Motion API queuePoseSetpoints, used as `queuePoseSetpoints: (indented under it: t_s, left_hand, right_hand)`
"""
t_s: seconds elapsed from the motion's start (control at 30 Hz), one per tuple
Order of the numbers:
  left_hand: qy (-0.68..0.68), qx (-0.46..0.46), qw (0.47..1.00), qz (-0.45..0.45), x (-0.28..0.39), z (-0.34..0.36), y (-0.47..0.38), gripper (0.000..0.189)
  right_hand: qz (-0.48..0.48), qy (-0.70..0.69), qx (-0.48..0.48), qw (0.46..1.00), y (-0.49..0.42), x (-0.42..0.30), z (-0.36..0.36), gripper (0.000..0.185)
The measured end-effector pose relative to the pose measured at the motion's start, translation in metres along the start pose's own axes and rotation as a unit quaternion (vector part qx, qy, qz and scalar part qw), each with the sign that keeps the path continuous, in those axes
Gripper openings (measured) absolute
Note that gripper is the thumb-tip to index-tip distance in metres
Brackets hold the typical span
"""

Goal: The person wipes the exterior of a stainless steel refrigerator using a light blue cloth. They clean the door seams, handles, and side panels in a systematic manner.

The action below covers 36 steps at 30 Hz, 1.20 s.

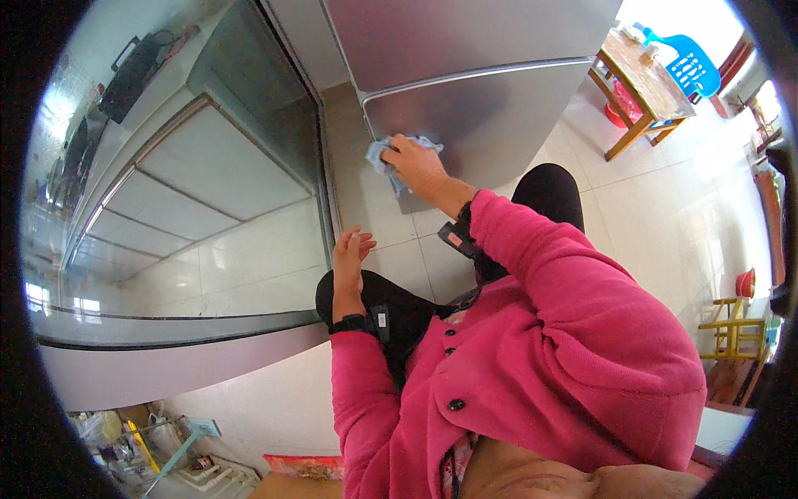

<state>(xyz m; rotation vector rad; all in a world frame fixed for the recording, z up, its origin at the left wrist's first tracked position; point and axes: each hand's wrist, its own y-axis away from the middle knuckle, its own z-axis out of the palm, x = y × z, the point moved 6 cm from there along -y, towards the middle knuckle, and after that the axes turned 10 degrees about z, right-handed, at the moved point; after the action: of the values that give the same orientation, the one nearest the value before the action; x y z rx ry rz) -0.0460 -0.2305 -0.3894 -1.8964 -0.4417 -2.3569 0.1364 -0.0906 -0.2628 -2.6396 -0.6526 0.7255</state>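
My right hand (pixel 416 163) presses a crumpled light-blue cloth (pixel 376 156) against the lower left part of the refrigerator's lower door (pixel 486 112). The cloth spreads out on both sides of the fingers, and part of it hangs below them. The brushed grey upper door (pixel 467 37) lies above, past a bright metal trim line. My left hand (pixel 352 252) is raised over my left knee beside the glass door frame, with its fingers apart and nothing in it. Dark bands with small modules are on both wrists.
Glass panels in a dark frame (pixel 325 187) stand close on the left. At the upper right are a wooden table (pixel 654 75), a blue plastic chair (pixel 692 65) and a red bucket (pixel 616 115). A yellow stool frame (pixel 735 334) stands at the far right. Tiled floor (pixel 629 206) surrounds my knees.
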Motion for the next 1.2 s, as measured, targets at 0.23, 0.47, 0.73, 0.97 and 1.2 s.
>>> queuePoseSetpoints:
  t_s: [0.23,0.47,0.73,0.97,1.2]
  left_hand:
    - [-0.064,-0.014,0.998,-0.005,-0.005,0.005,-0.001,0.03]
    - [-0.101,-0.032,0.994,-0.03,-0.012,0.019,-0.011,0.031]
    - [-0.102,-0.037,0.993,-0.035,-0.011,0.018,-0.011,0.031]
    - [-0.082,-0.028,0.996,-0.02,-0.008,0.01,-0.001,0.031]
    - [-0.088,-0.052,0.995,-0.009,-0.003,0.018,-0.007,0.032]
  right_hand:
    - [0.12,-0.033,-0.011,0.992,0.059,0.115,0.035,0.023]
    - [0.346,-0.074,0.257,0.899,0.107,0.284,-0.025,0.031]
    - [0.547,-0.2,0.286,0.761,0.11,0.441,-0.084,0.037]
    - [0.528,-0.22,0.223,0.79,0.107,0.491,-0.072,0.033]
    - [0.436,-0.277,0.204,0.832,0.099,0.407,-0.04,0.021]
